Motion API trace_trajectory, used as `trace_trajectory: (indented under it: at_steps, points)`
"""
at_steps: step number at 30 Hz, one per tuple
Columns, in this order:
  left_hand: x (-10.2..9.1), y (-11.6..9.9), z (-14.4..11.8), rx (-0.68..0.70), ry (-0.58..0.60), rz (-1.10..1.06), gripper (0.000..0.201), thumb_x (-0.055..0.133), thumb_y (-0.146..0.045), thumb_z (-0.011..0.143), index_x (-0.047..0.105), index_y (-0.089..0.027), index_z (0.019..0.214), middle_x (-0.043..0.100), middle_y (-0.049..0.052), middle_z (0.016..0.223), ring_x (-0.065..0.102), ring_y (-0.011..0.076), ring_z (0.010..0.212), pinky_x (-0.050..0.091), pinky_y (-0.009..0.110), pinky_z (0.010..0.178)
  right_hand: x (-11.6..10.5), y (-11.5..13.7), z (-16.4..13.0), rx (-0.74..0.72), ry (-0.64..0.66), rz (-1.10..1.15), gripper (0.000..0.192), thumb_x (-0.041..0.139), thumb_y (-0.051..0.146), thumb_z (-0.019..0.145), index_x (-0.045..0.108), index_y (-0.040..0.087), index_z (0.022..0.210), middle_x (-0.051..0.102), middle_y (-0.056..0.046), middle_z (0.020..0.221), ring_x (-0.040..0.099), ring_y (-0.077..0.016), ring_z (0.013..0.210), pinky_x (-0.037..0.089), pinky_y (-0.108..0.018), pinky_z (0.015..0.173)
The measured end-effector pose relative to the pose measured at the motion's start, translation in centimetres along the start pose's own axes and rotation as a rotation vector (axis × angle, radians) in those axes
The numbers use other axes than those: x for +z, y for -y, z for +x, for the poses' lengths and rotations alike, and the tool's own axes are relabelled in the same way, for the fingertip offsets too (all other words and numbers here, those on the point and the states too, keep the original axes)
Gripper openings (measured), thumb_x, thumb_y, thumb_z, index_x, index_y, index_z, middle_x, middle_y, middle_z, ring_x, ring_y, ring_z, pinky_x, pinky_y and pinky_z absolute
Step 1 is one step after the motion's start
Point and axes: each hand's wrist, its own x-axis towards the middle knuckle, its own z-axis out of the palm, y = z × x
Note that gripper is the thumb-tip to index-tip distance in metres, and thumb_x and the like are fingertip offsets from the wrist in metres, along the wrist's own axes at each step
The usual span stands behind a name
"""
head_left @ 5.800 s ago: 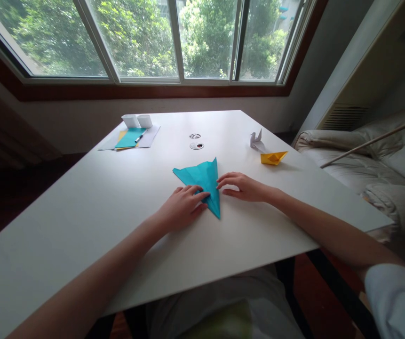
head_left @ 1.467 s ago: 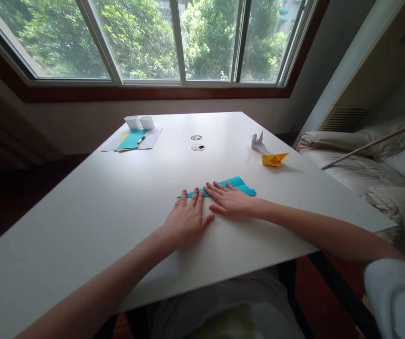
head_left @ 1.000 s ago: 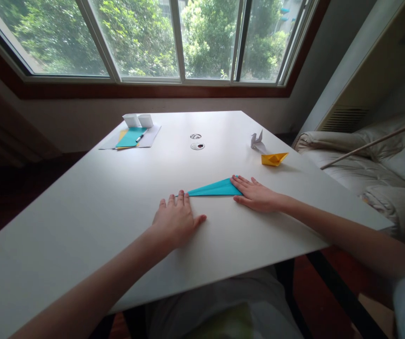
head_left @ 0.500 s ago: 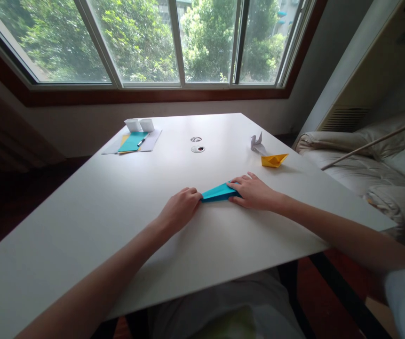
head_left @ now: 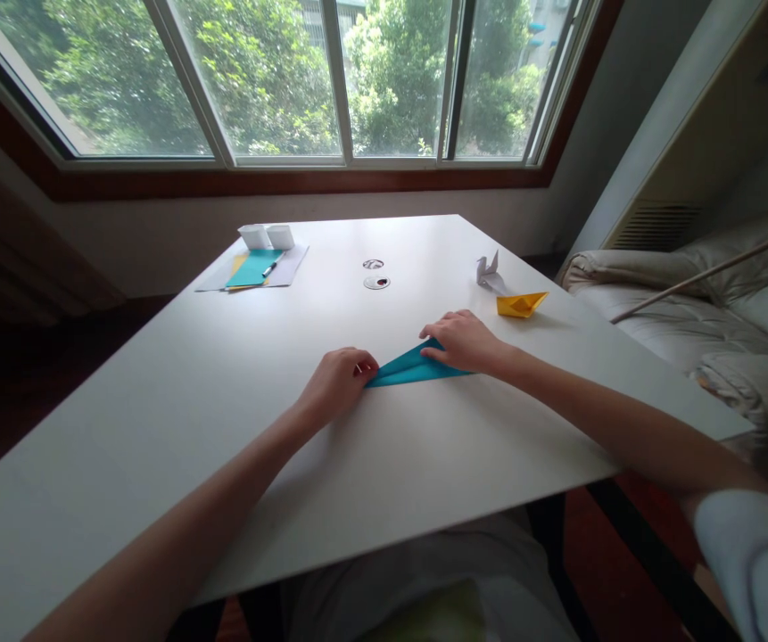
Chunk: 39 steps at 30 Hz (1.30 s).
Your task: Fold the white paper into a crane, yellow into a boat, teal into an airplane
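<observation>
A long, narrow folded sheet of blue paper (head_left: 402, 369) lies on the white table in front of me, tapering to a point on the left. At that tip my left hand (head_left: 342, 379) pinches the paper between thumb and fingers. Over the wider right end, my right hand (head_left: 462, 341) grips the upper edge, thumb on the near face and fingers bent over the far side. Its palm hides part of that end. A yellow paper boat (head_left: 521, 305) and a white paper crane (head_left: 489, 271) stand beyond my right hand.
On the table (head_left: 276, 330), at the far left, two white containers (head_left: 267, 236) stand by blue, yellow and white sheets (head_left: 254, 267) with a pen (head_left: 272, 266) on top. Two round fittings (head_left: 376, 282) sit mid-table. A pale sofa (head_left: 664, 312) is at the right.
The blue paper has shifted slightly left and shows more of its near face. My right hand has moved a little up and left; my left hand has moved slightly left.
</observation>
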Motion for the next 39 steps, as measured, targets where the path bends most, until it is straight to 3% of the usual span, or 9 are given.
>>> trace_trajectory:
  at_steps: [3, 5, 9, 14, 18, 23, 26, 34, 39]
  points:
    - [0.2, 0.2, 0.0, -0.024, -0.013, 0.053, 0.021, 0.049, -0.020, 0.076, 0.069, -0.020, 0.080, 0.063, 0.003, 0.078, 0.057, 0.0143, 0.067, 0.042, 0.024, 0.063, 0.7, 0.9, -0.3, -0.046, -0.121, -0.014, 0.042, 0.048, 0.033, 0.084, 0.051, 0.018, 0.124, 0.050, -0.011, 0.130, 0.037, -0.0322, 0.122, 0.029, -0.045, 0.097]
    - [0.2, 0.2, 0.0, -0.037, -0.010, 0.076, 0.022, 0.048, -0.020, 0.077, 0.070, -0.020, 0.081, 0.062, 0.003, 0.078, 0.057, 0.0147, 0.068, 0.042, 0.024, 0.063, 1.1, 1.9, -0.9, -0.092, -0.125, 0.010, 0.042, 0.042, 0.029, 0.087, 0.048, 0.018, 0.127, 0.041, -0.010, 0.137, 0.033, -0.0311, 0.126, 0.026, -0.046, 0.101]
    - [0.1, -0.3, -0.4, -0.049, 0.014, 0.149, 0.023, 0.046, -0.020, 0.081, 0.069, -0.021, 0.083, 0.063, 0.004, 0.082, 0.058, 0.0153, 0.071, 0.043, 0.025, 0.065, 1.9, 3.9, -2.3, -0.234, 0.033, 0.129, 0.056, 0.033, 0.046, 0.090, 0.036, 0.014, 0.136, 0.033, -0.013, 0.142, 0.029, -0.0304, 0.130, 0.026, -0.045, 0.103]
    - [0.2, -2.4, -1.8, 0.065, 0.035, 0.439, 0.026, 0.040, -0.015, 0.086, 0.065, -0.018, 0.092, 0.063, 0.009, 0.093, 0.057, 0.0212, 0.089, 0.042, 0.032, 0.077, 2.6, 4.1, -2.4, -0.225, 0.173, 0.262, 0.079, 0.024, 0.064, 0.085, 0.019, 0.010, 0.142, 0.020, -0.014, 0.147, 0.016, -0.0302, 0.135, 0.019, -0.045, 0.107]
    - [0.6, -4.0, -2.8, 0.116, 0.132, 0.516, 0.025, 0.037, -0.021, 0.088, 0.061, -0.015, 0.095, 0.062, 0.011, 0.104, 0.057, 0.0227, 0.091, 0.043, 0.034, 0.077, 2.8, 2.8, -1.5, -0.216, 0.202, 0.303, 0.079, 0.023, 0.066, 0.084, 0.017, 0.013, 0.143, 0.017, -0.011, 0.148, 0.012, -0.0276, 0.136, 0.015, -0.044, 0.108]
    - [1.3, -4.2, -3.1, 0.081, 0.111, 0.530, 0.033, 0.036, -0.027, 0.089, 0.051, -0.014, 0.116, 0.052, 0.012, 0.125, 0.049, 0.0262, 0.108, 0.042, 0.038, 0.084, 2.6, 2.1, -1.1, -0.215, 0.230, 0.300, 0.075, 0.022, 0.063, 0.085, 0.017, 0.015, 0.143, 0.015, -0.009, 0.149, 0.013, -0.0289, 0.136, 0.015, -0.045, 0.108]
    - [1.8, -3.9, -3.0, 0.085, 0.130, 0.493, 0.035, 0.033, -0.030, 0.091, 0.049, -0.015, 0.118, 0.043, 0.012, 0.135, 0.041, 0.0258, 0.120, 0.039, 0.040, 0.092, 2.6, 2.0, -1.1, -0.224, 0.220, 0.305, 0.072, 0.022, 0.063, 0.086, 0.016, 0.019, 0.143, 0.015, -0.008, 0.149, 0.013, -0.0288, 0.136, 0.015, -0.046, 0.108]
    - [2.5, -3.9, -2.9, 0.064, 0.112, 0.460, 0.039, 0.033, -0.033, 0.091, 0.050, -0.011, 0.117, 0.040, 0.017, 0.137, 0.036, 0.0326, 0.123, 0.036, 0.045, 0.095, 2.9, 1.9, -0.8, -0.219, 0.212, 0.309, 0.069, 0.024, 0.061, 0.086, 0.018, 0.021, 0.143, 0.017, -0.007, 0.149, 0.014, -0.0288, 0.136, 0.016, -0.046, 0.108]
    - [2.5, -4.2, -3.2, -0.035, 0.124, 0.486, 0.043, 0.031, -0.040, 0.090, 0.044, -0.018, 0.125, 0.036, 0.011, 0.140, 0.034, 0.0381, 0.123, 0.039, 0.053, 0.088, 2.9, 1.9, -0.9, -0.210, 0.211, 0.307, 0.069, 0.025, 0.060, 0.087, 0.019, 0.020, 0.143, 0.018, -0.007, 0.149, 0.014, -0.0283, 0.136, 0.016, -0.045, 0.108]
